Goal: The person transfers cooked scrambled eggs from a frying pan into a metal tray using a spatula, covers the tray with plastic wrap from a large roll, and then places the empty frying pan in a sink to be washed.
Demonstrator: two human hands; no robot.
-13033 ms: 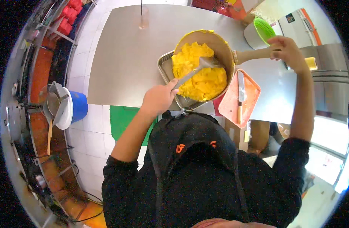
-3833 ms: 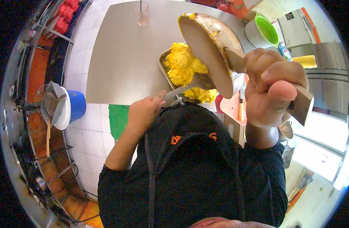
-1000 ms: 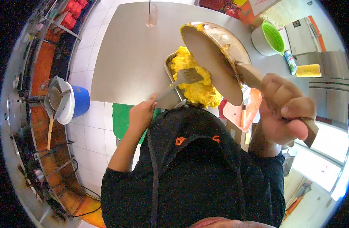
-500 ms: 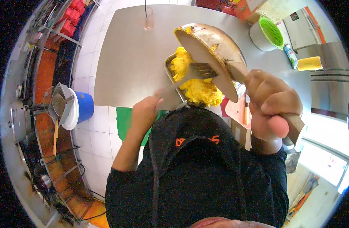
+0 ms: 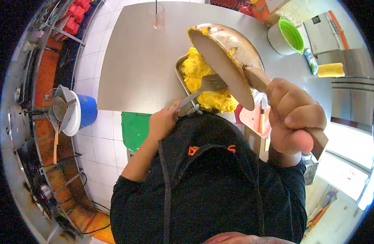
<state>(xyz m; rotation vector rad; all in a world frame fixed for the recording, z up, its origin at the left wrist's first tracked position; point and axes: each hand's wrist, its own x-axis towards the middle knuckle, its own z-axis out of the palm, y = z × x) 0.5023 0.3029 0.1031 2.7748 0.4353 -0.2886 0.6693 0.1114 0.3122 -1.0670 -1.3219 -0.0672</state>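
Glass (image 5: 158, 21) with a dark straw (image 5: 156, 7) stands near the bench's (image 5: 134, 73) far edge. The left hand (image 5: 164, 120) is closed round a slotted spatula (image 5: 214, 82), its blade by the mouth of a pan (image 5: 240, 42). Lumpy yellow food (image 5: 194, 69), probably scrambled egg, fills a metal tray (image 5: 179, 65) along the near edge; the pan tilts apparently so its mouth faces it. A pink tray (image 5: 248, 118) carries a knife (image 5: 262, 121). The right hand (image 5: 297, 116) clenches the pan's handle (image 5: 258, 79).

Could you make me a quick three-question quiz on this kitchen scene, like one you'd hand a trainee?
1. True or false: the right hand grips the handle of the tilted pan.
2. What colour is the spatula in the left hand? (a) red (b) green (c) gray
3. Where does the heap of yellow food lie?

Key: 1. True. 2. c. 3. In the metal tray, on the table.
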